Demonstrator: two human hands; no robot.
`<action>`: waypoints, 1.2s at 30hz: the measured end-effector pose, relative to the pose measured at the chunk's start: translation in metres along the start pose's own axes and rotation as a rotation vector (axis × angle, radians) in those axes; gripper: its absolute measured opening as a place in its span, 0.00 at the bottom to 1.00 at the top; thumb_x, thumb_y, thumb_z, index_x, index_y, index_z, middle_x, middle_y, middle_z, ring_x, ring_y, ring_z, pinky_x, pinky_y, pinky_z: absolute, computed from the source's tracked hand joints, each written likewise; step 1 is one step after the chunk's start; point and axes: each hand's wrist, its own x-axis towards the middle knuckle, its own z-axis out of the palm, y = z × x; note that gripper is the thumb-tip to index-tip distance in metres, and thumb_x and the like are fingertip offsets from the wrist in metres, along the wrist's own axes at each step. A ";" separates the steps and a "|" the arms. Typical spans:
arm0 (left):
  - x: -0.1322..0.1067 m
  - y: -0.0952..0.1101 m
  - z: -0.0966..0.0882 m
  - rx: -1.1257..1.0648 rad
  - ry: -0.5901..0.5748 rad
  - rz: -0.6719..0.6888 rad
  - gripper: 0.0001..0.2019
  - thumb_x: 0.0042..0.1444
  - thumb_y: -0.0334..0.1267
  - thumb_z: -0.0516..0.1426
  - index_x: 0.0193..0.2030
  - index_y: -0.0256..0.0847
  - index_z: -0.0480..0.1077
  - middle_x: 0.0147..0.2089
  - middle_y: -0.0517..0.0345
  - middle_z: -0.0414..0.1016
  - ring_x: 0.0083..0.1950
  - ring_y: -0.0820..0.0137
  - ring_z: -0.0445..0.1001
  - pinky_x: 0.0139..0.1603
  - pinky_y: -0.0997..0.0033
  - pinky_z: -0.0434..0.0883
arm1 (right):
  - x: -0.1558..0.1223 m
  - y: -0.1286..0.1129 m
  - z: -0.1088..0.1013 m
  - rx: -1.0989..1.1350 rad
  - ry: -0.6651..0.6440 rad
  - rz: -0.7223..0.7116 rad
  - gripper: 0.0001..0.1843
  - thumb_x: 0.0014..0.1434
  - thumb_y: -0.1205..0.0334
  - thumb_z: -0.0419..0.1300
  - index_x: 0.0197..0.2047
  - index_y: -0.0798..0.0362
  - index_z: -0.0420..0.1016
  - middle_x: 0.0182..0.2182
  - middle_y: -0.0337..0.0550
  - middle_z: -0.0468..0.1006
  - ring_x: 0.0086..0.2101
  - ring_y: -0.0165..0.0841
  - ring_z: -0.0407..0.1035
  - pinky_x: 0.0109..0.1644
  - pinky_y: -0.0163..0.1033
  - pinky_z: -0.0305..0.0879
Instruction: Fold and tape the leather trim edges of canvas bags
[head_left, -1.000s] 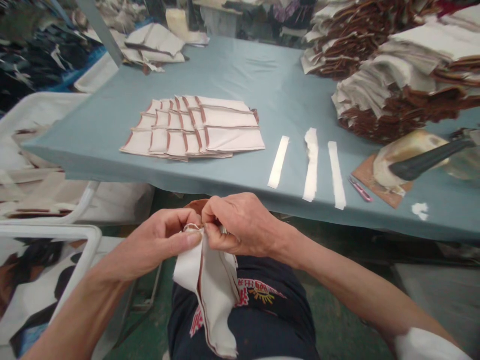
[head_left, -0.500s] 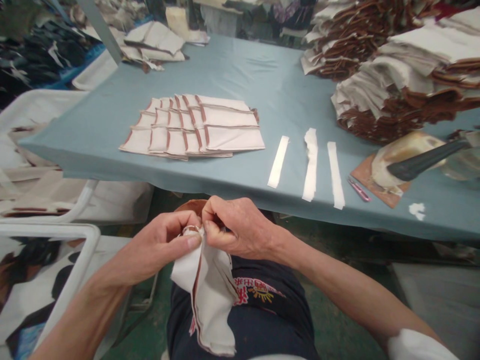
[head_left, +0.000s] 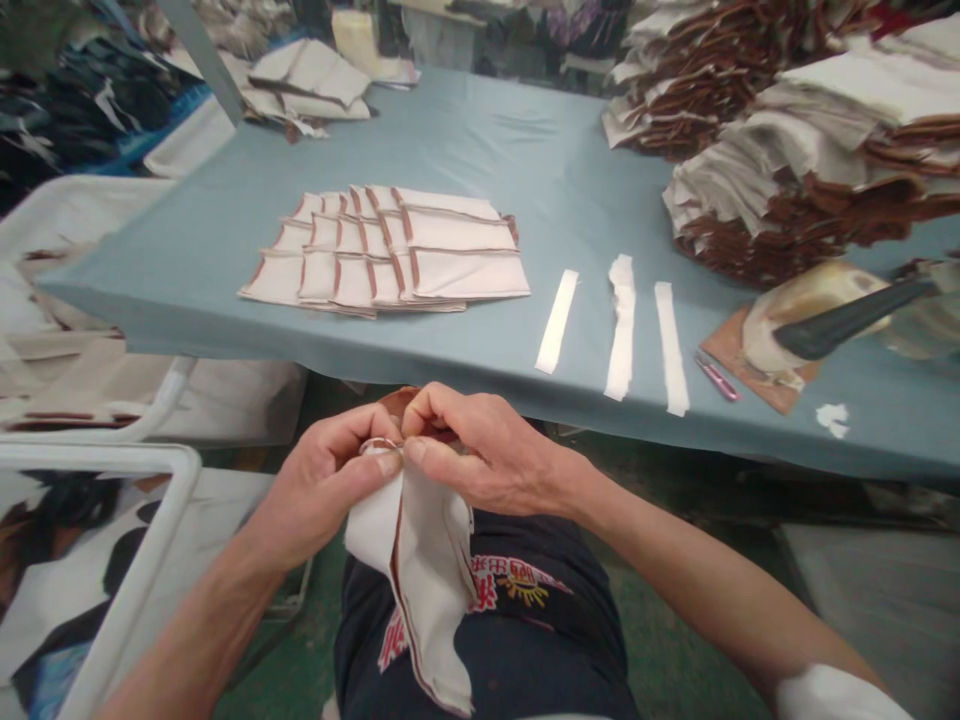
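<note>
Between my hands hangs a white fabric piece [head_left: 431, 580] with a brown edge along its seam, draped over my dark apron [head_left: 540, 640]. My left hand [head_left: 334, 475] pinches its top edge between thumb and fingers. My right hand [head_left: 480, 450] is closed on the same edge just beside it, the fingertips of both hands almost touching. A bit of brown material shows behind the fingers. Whatever lies right between the fingertips is hidden.
On the blue-covered table [head_left: 510, 130] lie overlapping white panels [head_left: 457, 235], three white strips [head_left: 556, 320], pink thread snips [head_left: 718, 376] and an iron [head_left: 810, 310] on a brown plate. Fabric stacks [head_left: 795, 190] rise at right. White bins [head_left: 187, 480] stand at left.
My right thumb has shifted and now presses against the fabric edge beside my left thumb. Both hands have moved slightly, and the fabric hangs a little differently.
</note>
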 end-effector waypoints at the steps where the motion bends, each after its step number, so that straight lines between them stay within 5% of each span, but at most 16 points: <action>1: 0.001 0.000 0.003 0.040 0.039 0.036 0.15 0.59 0.47 0.66 0.30 0.42 0.68 0.26 0.69 0.62 0.23 0.77 0.57 0.22 0.79 0.57 | 0.000 -0.002 -0.002 -0.037 -0.005 0.008 0.04 0.66 0.60 0.55 0.41 0.50 0.67 0.36 0.37 0.76 0.34 0.31 0.67 0.42 0.37 0.60; 6: 0.011 0.008 0.015 0.284 0.203 0.180 0.13 0.60 0.45 0.63 0.28 0.41 0.70 0.26 0.65 0.69 0.27 0.74 0.64 0.26 0.77 0.62 | 0.003 -0.008 -0.021 -0.257 0.000 0.025 0.04 0.61 0.63 0.59 0.40 0.52 0.73 0.34 0.37 0.78 0.33 0.31 0.67 0.40 0.37 0.57; 13: 0.015 0.034 0.014 0.530 -0.059 0.230 0.14 0.69 0.47 0.60 0.35 0.43 0.80 0.32 0.63 0.81 0.32 0.70 0.76 0.31 0.76 0.69 | 0.001 -0.018 -0.051 -0.438 -0.077 0.011 0.03 0.54 0.62 0.60 0.31 0.52 0.73 0.26 0.33 0.72 0.27 0.28 0.61 0.34 0.37 0.49; 18: 0.008 0.038 0.016 0.697 -0.008 0.461 0.09 0.70 0.41 0.61 0.38 0.46 0.81 0.34 0.65 0.84 0.32 0.72 0.80 0.33 0.77 0.70 | -0.007 -0.019 -0.041 -0.465 -0.106 -0.010 0.03 0.53 0.64 0.60 0.28 0.52 0.70 0.26 0.36 0.74 0.29 0.30 0.63 0.35 0.38 0.51; 22: -0.003 0.026 0.021 0.802 0.068 0.610 0.02 0.70 0.36 0.61 0.44 0.47 0.76 0.38 0.66 0.85 0.34 0.73 0.83 0.39 0.79 0.74 | -0.014 -0.011 -0.033 -0.344 -0.092 -0.037 0.02 0.54 0.65 0.59 0.30 0.52 0.71 0.26 0.35 0.73 0.29 0.30 0.64 0.36 0.37 0.53; 27: -0.013 0.014 0.025 0.946 0.093 0.754 0.06 0.74 0.31 0.56 0.51 0.48 0.69 0.42 0.62 0.86 0.40 0.70 0.86 0.47 0.77 0.78 | -0.017 -0.003 -0.030 -0.123 -0.101 -0.013 0.03 0.52 0.64 0.58 0.27 0.52 0.69 0.23 0.30 0.66 0.26 0.26 0.59 0.34 0.35 0.52; 32: -0.018 0.008 0.019 0.939 0.004 0.760 0.16 0.71 0.22 0.53 0.56 0.49 0.70 0.46 0.61 0.86 0.44 0.71 0.87 0.50 0.79 0.79 | -0.017 -0.001 -0.028 0.039 -0.130 0.047 0.04 0.51 0.65 0.57 0.25 0.52 0.68 0.22 0.30 0.62 0.25 0.26 0.57 0.31 0.34 0.51; 36: -0.024 -0.011 0.010 0.910 -0.023 0.708 0.25 0.71 0.23 0.52 0.66 0.53 0.72 0.56 0.57 0.86 0.54 0.64 0.86 0.58 0.68 0.81 | -0.015 0.000 -0.029 0.233 -0.202 0.110 0.04 0.52 0.62 0.57 0.28 0.52 0.69 0.23 0.30 0.63 0.26 0.27 0.57 0.31 0.34 0.53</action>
